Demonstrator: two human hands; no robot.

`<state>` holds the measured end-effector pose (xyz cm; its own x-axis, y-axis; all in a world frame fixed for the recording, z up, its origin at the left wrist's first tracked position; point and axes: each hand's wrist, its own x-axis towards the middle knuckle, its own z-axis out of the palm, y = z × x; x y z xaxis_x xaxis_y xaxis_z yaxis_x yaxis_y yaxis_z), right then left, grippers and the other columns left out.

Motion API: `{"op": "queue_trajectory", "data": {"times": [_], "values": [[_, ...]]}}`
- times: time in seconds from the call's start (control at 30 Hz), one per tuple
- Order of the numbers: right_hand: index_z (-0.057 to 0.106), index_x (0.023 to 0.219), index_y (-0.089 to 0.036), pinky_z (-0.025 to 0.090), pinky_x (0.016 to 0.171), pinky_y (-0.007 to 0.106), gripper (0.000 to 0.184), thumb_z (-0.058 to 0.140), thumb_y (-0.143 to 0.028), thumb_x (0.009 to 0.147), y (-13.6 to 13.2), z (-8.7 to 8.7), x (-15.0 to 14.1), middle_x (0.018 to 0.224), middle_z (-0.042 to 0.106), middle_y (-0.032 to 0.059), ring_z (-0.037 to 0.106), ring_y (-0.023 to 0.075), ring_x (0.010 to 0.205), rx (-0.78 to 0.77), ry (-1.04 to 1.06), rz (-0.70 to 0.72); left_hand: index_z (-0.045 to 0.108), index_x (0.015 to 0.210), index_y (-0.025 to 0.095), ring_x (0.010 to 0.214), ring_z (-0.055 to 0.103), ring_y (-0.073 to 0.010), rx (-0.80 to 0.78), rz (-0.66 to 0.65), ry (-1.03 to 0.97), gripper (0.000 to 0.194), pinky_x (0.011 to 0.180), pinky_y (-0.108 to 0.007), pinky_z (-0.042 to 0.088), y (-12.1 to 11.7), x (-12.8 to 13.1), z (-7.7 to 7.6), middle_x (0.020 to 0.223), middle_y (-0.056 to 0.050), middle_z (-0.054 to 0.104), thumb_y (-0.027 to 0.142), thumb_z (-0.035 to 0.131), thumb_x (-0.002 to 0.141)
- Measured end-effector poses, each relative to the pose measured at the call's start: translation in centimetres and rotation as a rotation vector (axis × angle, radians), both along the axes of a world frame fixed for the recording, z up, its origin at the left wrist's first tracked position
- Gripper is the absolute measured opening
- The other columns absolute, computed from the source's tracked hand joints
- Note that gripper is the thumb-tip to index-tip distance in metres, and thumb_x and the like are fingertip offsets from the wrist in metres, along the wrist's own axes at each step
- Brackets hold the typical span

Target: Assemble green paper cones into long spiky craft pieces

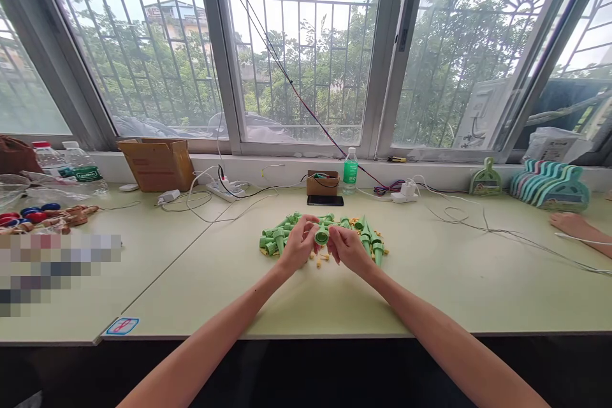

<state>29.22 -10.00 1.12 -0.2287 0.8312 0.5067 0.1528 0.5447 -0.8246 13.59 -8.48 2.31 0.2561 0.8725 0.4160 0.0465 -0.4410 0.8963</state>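
My left hand (pixel 299 245) and my right hand (pixel 348 248) meet over the middle of the pale green table (pixel 430 287). Both pinch one green cone-shaped plastic piece (pixel 322 234) between their fingertips, its round open end facing me. Behind and around the hands lies a pile of like green pieces (pixel 280 237), more of them on the right (pixel 370 239). Small yellow parts (pixel 319 258) are scattered under the hands.
A black phone (pixel 325 200), a small cardboard box (pixel 322 183) and a green-labelled water bottle (pixel 350 171) stand behind the pile. Power strips and white cables (pixel 224 190) run along the back. A larger carton (pixel 159 164) sits left. Another person's hand (pixel 574 226) rests at right.
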Motion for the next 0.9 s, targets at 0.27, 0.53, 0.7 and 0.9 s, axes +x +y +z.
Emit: {"op": "queue_trajectory", "data": {"times": [0.27,0.53,0.7,0.9], "values": [[0.047,0.064,-0.02,0.035,0.044,0.021,0.049,0.035,-0.054,0.097,-0.3,0.2,0.1,0.041,0.045,-0.0052,0.041,0.0078,0.034,0.052,-0.037,-0.017,0.048,0.067,0.016,0.05,0.049,-0.0099,-0.14,-0.106,-0.05,0.049,0.044,-0.023,0.046,-0.9,0.2,1.2,0.062,0.001,0.049,0.062,0.049,0.084],[0.045,0.067,-0.02,0.034,0.041,0.021,0.046,0.035,-0.053,0.097,-0.2,0.1,0.3,0.052,0.052,-0.0034,0.042,0.0067,0.034,0.055,-0.055,0.008,0.054,0.067,0.014,0.046,0.051,-0.0096,-0.149,-0.206,0.023,0.048,0.043,-0.022,0.041,-1.4,-0.1,1.6,0.063,-0.002,0.058,0.059,0.05,0.085],[0.038,0.068,-0.021,0.033,0.042,0.02,0.042,0.035,-0.051,0.098,-0.2,0.1,0.2,0.048,0.05,-0.005,0.041,0.0073,0.035,0.071,-0.062,-0.005,0.054,0.068,0.013,0.045,0.051,-0.009,-0.099,-0.142,0.062,0.043,0.04,-0.02,0.04,-1.1,-0.1,1.3,0.06,0.001,0.052,0.055,0.057,0.082],[0.035,0.07,-0.022,0.031,0.039,0.02,0.041,0.032,-0.052,0.098,0.1,-0.3,0.1,0.047,0.049,-0.0056,0.041,0.0076,0.034,0.047,-0.088,0.033,0.051,0.067,0.015,0.045,0.05,-0.0083,-0.068,-0.107,0.09,0.042,0.04,-0.02,0.04,-0.8,-0.3,0.9,0.06,0.004,0.044,0.054,0.057,0.082]]}}
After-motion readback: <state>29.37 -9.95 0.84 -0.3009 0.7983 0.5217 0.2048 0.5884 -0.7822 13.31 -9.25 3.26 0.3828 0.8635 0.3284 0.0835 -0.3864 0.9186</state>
